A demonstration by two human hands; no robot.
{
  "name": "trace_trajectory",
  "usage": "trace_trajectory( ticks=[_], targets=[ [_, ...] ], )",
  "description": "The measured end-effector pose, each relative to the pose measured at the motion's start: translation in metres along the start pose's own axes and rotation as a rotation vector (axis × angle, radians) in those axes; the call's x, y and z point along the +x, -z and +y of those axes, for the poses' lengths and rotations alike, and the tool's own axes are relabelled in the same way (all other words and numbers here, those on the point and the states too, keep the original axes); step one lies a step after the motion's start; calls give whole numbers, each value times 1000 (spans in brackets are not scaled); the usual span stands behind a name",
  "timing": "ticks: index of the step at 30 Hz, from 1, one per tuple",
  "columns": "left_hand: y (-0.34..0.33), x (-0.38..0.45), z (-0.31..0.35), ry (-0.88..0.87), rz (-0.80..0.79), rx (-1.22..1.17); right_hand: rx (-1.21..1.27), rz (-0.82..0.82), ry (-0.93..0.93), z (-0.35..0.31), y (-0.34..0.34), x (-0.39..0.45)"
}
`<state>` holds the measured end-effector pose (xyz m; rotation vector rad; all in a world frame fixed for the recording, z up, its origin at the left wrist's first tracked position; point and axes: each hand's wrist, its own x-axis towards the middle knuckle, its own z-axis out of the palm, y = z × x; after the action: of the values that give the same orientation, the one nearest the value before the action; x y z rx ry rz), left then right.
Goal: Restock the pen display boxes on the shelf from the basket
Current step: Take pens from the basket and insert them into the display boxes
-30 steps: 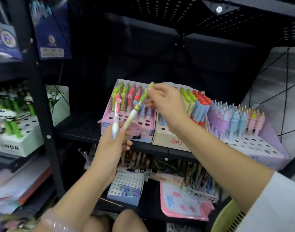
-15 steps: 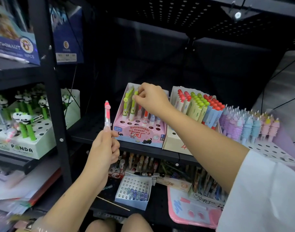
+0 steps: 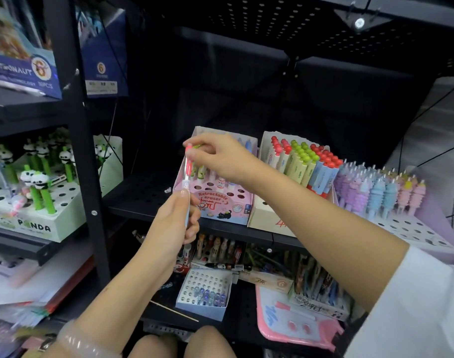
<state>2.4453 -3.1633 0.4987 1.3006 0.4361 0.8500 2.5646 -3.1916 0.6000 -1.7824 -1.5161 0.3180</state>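
My left hand (image 3: 175,218) grips the lower end of a red-topped eraser pen (image 3: 187,166) and holds it upright in front of the pink display box (image 3: 226,205). My right hand (image 3: 220,157) pinches the pen's red cap at the top. Several green, red and blue pens stand in the back rows of the pink box, partly hidden behind my right hand; its front holes are bare. The box sits on the black shelf (image 3: 140,195). No basket shows in this view.
Right of the pink box stands a cream box (image 3: 275,218) of red and green topped pens, then a lilac box (image 3: 411,228) of pastel pens. A panda pen box (image 3: 40,223) sits at left behind the black upright. Lower shelf holds more boxes.
My right hand left the green pens in the pink box and came left to the top of the red-topped pen. My left hand moved that pen right, toward the box.
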Motion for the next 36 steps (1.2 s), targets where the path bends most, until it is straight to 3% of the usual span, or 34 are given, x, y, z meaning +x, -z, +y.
trace_trajectory(
  ticks=[2, 7, 9, 17, 22, 27, 32, 36],
  targets=[
    [-5, 0, 2, -25, 14, 45, 36, 9, 11, -1, 4, 0],
    [8, 6, 3, -165, 105, 292, 48, 506, 37, 7, 30, 16],
    [15, 8, 2, -167, 116, 353, -21, 587, 43, 15, 36, 20],
    [24, 7, -8, -116, 62, 466, -393, 363, -62, 40, 12, 25],
    [22, 4, -6, -91, 41, 487, -655, 313, -39, 38, 11, 28],
    [6, -9, -6, -108, -34, 416, -464, 392, 28, 29, 28, 7],
    [-42, -31, -25, -120, -235, 347, -372, 383, 95, 33, 52, -66],
    [-99, -69, -65, -45, -424, 354, -305, 285, -50, 77, 61, -173]
  ],
)
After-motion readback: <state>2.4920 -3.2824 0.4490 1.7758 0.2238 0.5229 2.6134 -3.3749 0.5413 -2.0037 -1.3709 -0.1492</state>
